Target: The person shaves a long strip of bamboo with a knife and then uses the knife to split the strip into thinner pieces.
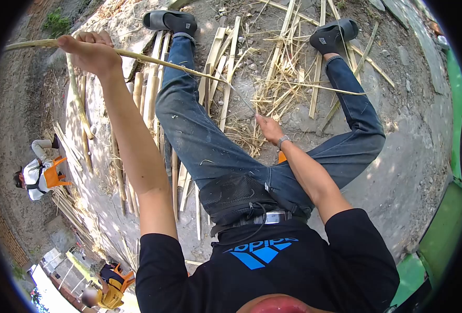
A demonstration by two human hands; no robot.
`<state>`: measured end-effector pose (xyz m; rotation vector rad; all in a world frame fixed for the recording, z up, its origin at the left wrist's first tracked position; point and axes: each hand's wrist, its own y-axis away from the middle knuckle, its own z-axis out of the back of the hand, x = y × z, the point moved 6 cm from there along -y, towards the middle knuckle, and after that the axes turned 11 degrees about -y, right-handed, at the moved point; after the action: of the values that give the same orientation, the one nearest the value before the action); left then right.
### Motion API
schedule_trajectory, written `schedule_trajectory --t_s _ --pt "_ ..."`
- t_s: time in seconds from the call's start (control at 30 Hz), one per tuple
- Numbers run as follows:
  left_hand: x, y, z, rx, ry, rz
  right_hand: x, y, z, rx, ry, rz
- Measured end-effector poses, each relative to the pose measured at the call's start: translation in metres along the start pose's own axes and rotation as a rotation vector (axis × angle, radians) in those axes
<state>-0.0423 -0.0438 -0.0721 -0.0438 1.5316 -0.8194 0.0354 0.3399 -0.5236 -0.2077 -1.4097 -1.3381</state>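
Holding a long thin bamboo strip (152, 60) stretched across the left thigh, from the upper left edge down toward the middle of the view. Gripping it high, at the far end, with the left hand (90, 51), arm raised, fingers wrapped fully closed around the strip. Pinching its thin lower end with the right hand (269, 128), fingers curled shut, low between the knees; cannot tell if anything more is in this hand. Wearing a watch (283, 141) on the right wrist, blue jeans (199, 135), and a black pouch (233, 195) at the waist. Sitting with legs spread, with black sandals (169, 21) on both feet. Under and between the legs, many split bamboo pieces (226, 62) and dry shavings (241, 133) on the bare ground. Further left, more bamboo lengths (79, 109) in a loose row. Beyond these, a person in white with an orange vest (38, 175), and another person (108, 289) near the bottom edge. Along the right edge, a green structure (453, 104).
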Motion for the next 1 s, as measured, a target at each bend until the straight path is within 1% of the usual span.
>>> schedule_trajectory --t_s 0.03,0.07,0.1,0.13,0.17,0.23,0.27,0.3,0.37,0.4,0.43,0.5,0.53,0.57,0.63,0.67,0.7,0.77,0.8,0.83,0.9,0.93,1.0 --pt "-0.001 0.002 -0.003 0.003 0.015 -0.011 -0.011 0.0 0.004 -0.016 -0.005 0.01" --pt "0.002 0.005 -0.004 0.013 0.01 0.006 -0.025 0.002 0.004 0.016 0.027 -0.075" --pt "0.006 0.006 -0.006 0.023 0.002 0.019 -0.025 0.002 0.004 0.049 0.055 -0.158" --pt "0.008 0.005 -0.007 0.041 0.019 0.006 -0.032 -0.001 0.001 0.119 -0.047 -0.386" --pt "0.013 0.009 -0.001 0.046 0.008 0.012 -0.032 0.001 0.001 0.128 -0.049 -0.395" --pt "0.012 0.01 -0.01 0.261 0.18 0.003 -0.016 -0.003 0.002 0.118 -0.469 -0.44" --pt "0.011 0.012 -0.01 0.3 0.241 0.023 -0.007 0.003 0.008 0.059 -0.547 -0.42" --pt "0.004 0.018 -0.009 0.304 0.251 0.031 0.001 0.007 0.01 0.065 -0.549 -0.414" --pt "0.0 0.02 0.002 0.296 0.284 0.036 0.023 0.007 0.025 -0.018 -0.712 -0.254" --pt "-0.008 0.023 0.006 0.283 0.249 0.014 0.044 0.014 0.033 -0.041 -0.79 -0.166" --pt "-0.014 0.024 0.008 0.28 0.245 0.012 0.058 0.02 0.038 -0.035 -0.79 -0.164" --pt "-0.025 0.031 0.011 0.291 0.258 -0.04 0.083 0.033 0.05 0.006 -0.836 -0.019" --pt "-0.025 0.034 0.008 0.285 0.268 -0.043 0.092 0.041 0.054 0.034 -0.849 0.032" --pt "-0.016 0.037 0.004 0.299 0.29 -0.035 0.099 0.049 0.057 0.035 -0.84 0.038" --pt "-0.009 0.042 -0.006 0.315 0.339 -0.015 0.116 0.064 0.062 0.01 -0.657 0.141" --pt "-0.006 0.037 -0.002 0.319 0.358 0.001 0.11 0.06 0.067 -0.113 -0.39 0.237" --pt "-0.004 0.036 -0.001 0.316 0.36 -0.006 0.12 0.068 0.069 -0.114 -0.39 0.245" --pt "-0.002 0.035 -0.003 0.432 0.458 -0.025 0.16 0.099 0.073 -0.226 -0.182 0.412" --pt "-0.006 0.036 -0.003 0.484 0.454 -0.062 0.164 0.105 0.07 -0.254 -0.188 0.425" --pt "-0.01 0.039 -0.004 0.563 0.574 -0.09 0.165 0.106 0.065 -0.246 -0.193 0.431" --pt "-0.011 0.04 0.0 0.559 0.491 -0.136 0.167 0.111 0.056 -0.326 -0.13 0.488" --pt "-0.008 0.04 0.003 0.5 0.526 -0.072 0.165 0.113 0.05 -0.277 -0.236 0.403" --pt "-0.012 0.043 0.003 0.522 0.556 -0.066 0.168 0.118 0.042 -0.277 -0.283 0.432"
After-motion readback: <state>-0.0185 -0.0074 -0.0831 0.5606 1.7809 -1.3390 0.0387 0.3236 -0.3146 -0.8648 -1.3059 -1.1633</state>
